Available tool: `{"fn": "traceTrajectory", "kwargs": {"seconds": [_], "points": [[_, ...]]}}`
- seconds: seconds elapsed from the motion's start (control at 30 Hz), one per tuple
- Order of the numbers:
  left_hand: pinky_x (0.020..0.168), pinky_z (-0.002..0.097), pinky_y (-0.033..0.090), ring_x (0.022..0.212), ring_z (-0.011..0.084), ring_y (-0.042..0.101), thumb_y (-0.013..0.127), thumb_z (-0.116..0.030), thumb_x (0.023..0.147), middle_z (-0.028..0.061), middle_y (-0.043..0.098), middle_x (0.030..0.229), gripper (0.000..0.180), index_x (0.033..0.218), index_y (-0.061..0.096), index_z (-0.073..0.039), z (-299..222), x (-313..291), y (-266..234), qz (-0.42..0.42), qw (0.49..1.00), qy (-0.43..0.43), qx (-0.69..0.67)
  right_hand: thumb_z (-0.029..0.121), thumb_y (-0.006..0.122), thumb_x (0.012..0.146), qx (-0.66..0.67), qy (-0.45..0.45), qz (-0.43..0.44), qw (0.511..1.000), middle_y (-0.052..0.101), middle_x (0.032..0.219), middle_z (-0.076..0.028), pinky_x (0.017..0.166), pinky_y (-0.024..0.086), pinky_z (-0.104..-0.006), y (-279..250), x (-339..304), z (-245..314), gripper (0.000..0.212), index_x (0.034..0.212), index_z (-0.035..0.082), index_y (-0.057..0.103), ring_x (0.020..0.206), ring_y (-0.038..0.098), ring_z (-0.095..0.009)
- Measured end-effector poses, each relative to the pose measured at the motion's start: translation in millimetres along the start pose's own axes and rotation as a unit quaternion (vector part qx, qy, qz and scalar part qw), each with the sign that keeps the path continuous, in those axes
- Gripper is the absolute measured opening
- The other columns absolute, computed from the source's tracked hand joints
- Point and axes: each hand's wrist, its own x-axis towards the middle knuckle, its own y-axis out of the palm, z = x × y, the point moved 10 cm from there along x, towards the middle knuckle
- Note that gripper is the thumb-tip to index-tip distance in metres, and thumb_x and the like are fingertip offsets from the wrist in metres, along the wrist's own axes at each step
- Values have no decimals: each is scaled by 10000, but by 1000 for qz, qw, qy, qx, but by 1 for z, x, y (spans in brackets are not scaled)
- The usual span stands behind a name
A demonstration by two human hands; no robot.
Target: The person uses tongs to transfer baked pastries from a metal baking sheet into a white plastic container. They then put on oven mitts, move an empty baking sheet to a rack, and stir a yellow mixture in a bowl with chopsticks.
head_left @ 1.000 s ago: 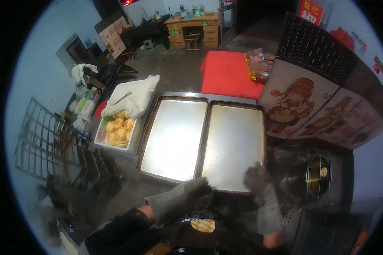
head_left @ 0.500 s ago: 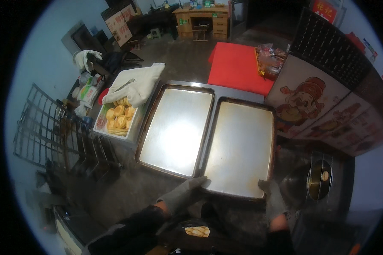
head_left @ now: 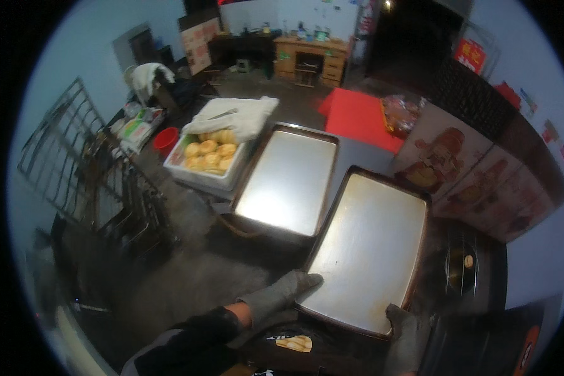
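Observation:
My left hand [head_left: 284, 291], in a grey glove, grips the near left corner of a baking tray [head_left: 371, 245], thumb on top. The near right corner is in my right hand [head_left: 403, 329], gloved the same way. The tray is bare with a dark rim, and it tilts toward me past the table's near edge. A second bare baking tray [head_left: 289, 180] lies on the metal table to its left. Beyond that, a white box [head_left: 200, 178] holds several round golden pastries [head_left: 209, 154]. A pale cloth [head_left: 247, 115] partly covers them, with tongs or a similar utensil [head_left: 224, 114] on top.
A metal rack [head_left: 69, 135] stands at the left, near a red bucket [head_left: 165, 141]. Behind the table is a red-covered surface [head_left: 359, 122] with packaged goods [head_left: 402, 114]. Printed panels [head_left: 442, 147] stand at the right, above a dark round pan [head_left: 460, 271] with a wire grid.
Both hands have drawn the right tray toward me and slightly right, off its place beside the other tray. My view has swung, so the room sits lower in the picture.

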Motion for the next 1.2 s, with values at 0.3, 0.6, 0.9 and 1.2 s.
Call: {"fn": "traceTrajectory", "kwargs": {"seconds": [0.3,0.6,0.9,1.2], "points": [[802,332,556,895,182,694,677,-320,981,143,724,1045,409,1160,691,47,37,-331,-150,-100,939,258,-203,37,669,849,-77,-35,201,976,649,1031,-85,781,517,-325,139,-114,-90,440,1281,-4,593,888,612,-191],[788,368,588,898,228,702,680,-303,979,145,712,1010,381,1139,682,43,196,-529,-355,-423,817,238,-312,-13,679,816,-149,24,528,836,647,946,-53,635,499,-278,421,-282,-157,460,1266,-16,588,746,609,-153],[710,369,597,821,212,711,702,-310,964,105,725,1000,341,1084,707,8,247,-659,-516,-494,647,399,-422,22,683,892,-228,84,665,706,679,1013,-100,739,566,-311,673,-435,-246,457,1330,-21,557,850,663,-185],[820,339,565,910,190,690,731,-296,944,96,733,1046,344,1134,725,-9,172,-702,-700,-579,685,274,-348,170,755,918,-300,59,662,684,659,938,-74,729,532,-313,873,-451,-280,356,1181,-33,628,820,613,-155]]}}
